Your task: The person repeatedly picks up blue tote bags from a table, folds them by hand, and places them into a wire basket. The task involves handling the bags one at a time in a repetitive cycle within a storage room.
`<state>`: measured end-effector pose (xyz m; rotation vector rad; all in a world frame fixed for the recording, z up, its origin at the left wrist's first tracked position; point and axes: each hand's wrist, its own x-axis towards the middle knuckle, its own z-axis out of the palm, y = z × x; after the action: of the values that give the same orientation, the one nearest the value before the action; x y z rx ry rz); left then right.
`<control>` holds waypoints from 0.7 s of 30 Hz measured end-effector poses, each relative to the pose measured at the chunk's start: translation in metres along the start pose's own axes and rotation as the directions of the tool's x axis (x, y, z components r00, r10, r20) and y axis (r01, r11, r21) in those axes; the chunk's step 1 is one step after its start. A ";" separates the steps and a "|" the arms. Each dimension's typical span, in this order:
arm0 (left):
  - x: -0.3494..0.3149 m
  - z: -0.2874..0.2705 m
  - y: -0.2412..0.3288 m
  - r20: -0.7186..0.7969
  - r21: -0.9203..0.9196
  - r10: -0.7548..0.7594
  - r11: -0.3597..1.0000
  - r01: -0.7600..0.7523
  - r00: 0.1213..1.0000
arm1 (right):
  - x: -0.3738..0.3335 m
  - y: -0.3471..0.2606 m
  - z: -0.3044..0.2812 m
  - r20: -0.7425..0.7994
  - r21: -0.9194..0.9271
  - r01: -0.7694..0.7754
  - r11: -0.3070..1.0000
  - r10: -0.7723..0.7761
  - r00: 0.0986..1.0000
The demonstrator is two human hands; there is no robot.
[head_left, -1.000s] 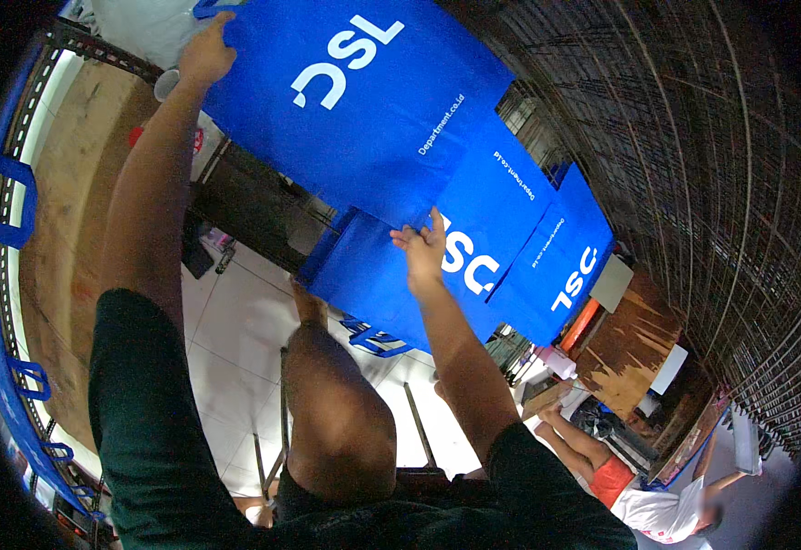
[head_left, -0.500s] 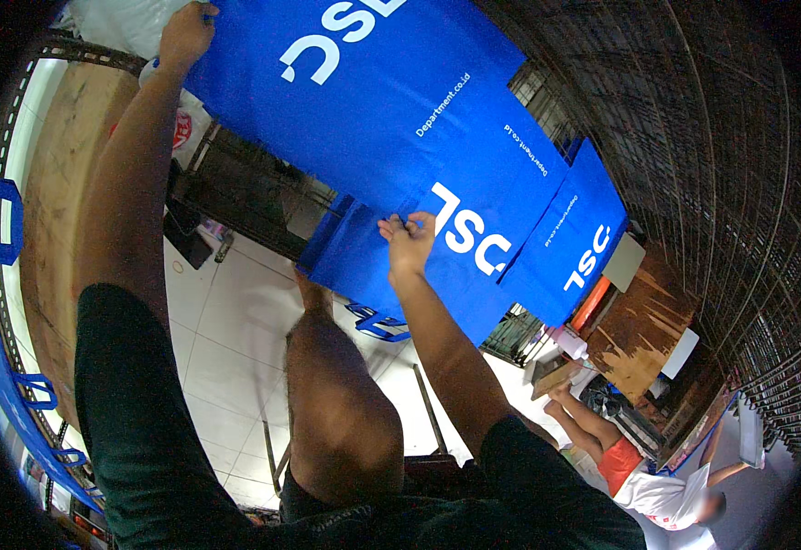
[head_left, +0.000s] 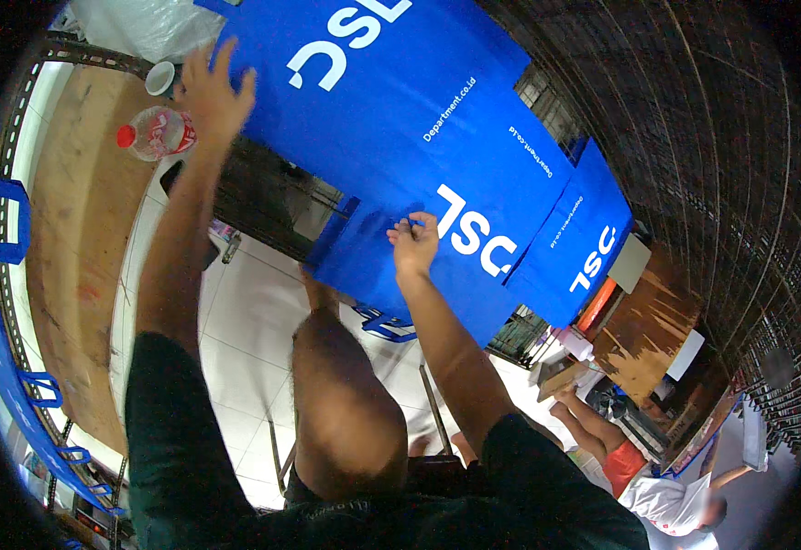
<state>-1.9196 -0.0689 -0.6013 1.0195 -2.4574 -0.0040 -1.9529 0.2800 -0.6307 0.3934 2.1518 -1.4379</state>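
A large blue bag panel with white print (head_left: 355, 110) lies spread out in front of me, its near part overlapping other blue pieces. At its left edge, my left hand (head_left: 215, 96) is raised with fingers spread, slightly blurred, and holds nothing. Resting over the near part of the blue material, my right hand (head_left: 416, 243) has its fingers curled together around something small and dark that I cannot make out. Another blue printed bag (head_left: 584, 238) lies to the right. Blue handles (head_left: 384, 323) hang below the near edge.
A clear bottle with a red cap (head_left: 158, 135) and a white cup (head_left: 159, 79) are by my left arm, near a wooden board (head_left: 80, 247). Dark wire mesh (head_left: 694, 137) rises on the right. Another person in a white shirt (head_left: 662, 502) is at lower right.
My left hand has let go of the panel's far left edge, moved nearer and right, and spread its fingers. The bottle and cup now show. My right hand has barely moved.
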 end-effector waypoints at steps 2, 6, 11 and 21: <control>-0.042 -0.021 0.024 -0.058 -0.259 0.034 0.965 -0.048 0.998 | 0.000 0.003 -0.003 -0.011 -0.048 0.014 0.999 -0.015 1.000; -0.140 -0.094 0.059 0.068 -0.492 -0.053 0.867 0.079 0.996 | -0.002 -0.003 -0.009 0.005 -0.177 0.106 0.978 -0.107 0.994; -0.231 -0.183 0.069 0.340 -0.426 -0.272 0.809 0.406 0.900 | -0.007 0.003 -0.036 -0.016 -0.416 0.321 0.851 -0.360 0.933; -0.201 -0.373 0.120 0.284 -0.879 0.029 0.407 0.249 0.958 | -0.093 -0.252 -0.282 -0.134 -0.770 0.624 0.130 -0.990 0.041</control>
<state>-1.7175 0.2171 -0.3346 0.6397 -2.0037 -1.4713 -2.0757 0.4434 -0.2996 -1.1405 3.5963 -1.0536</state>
